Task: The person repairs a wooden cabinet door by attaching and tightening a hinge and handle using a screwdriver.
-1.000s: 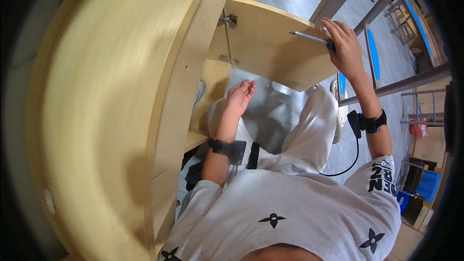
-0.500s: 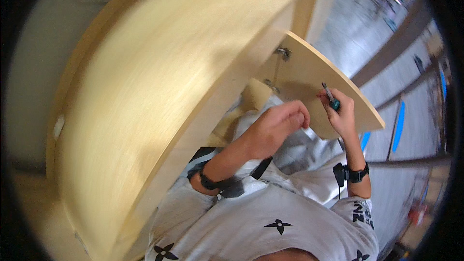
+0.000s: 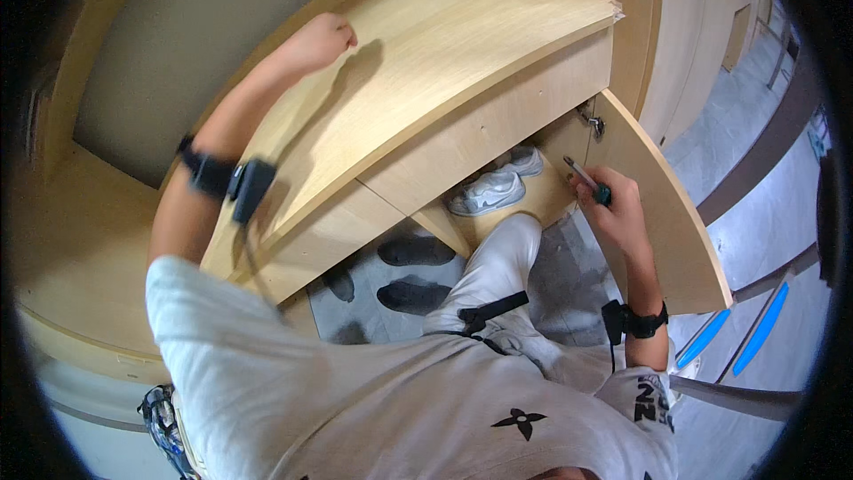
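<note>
My right hand [image 3: 625,218] grips a screwdriver with a dark green handle [image 3: 603,195], its metal shaft pointing up and left. It is beside the inner face of a swung-out wooden cabinet door [image 3: 662,213]. A metal hinge [image 3: 593,121] joins that door to the cabinet near its upper corner. My left hand [image 3: 318,41] is raised over the light wooden cabinet top [image 3: 462,44], its shadow falling on the board. Its fingers are curled in, and anything inside them is hidden. Both wrists wear black straps with small devices.
White shoes [image 3: 490,191] sit inside the opened cabinet by my knee. Dark sole-shaped things [image 3: 412,296] lie on the grey floor. A taller wooden cabinet [image 3: 680,53] stands behind the door. Dark rails and blue strips [image 3: 761,329] are at the right.
My left hand has moved from beside the right hand up and left over the cabinet top. The view has shifted, showing the shoes and floor. The right hand still holds the screwdriver.
</note>
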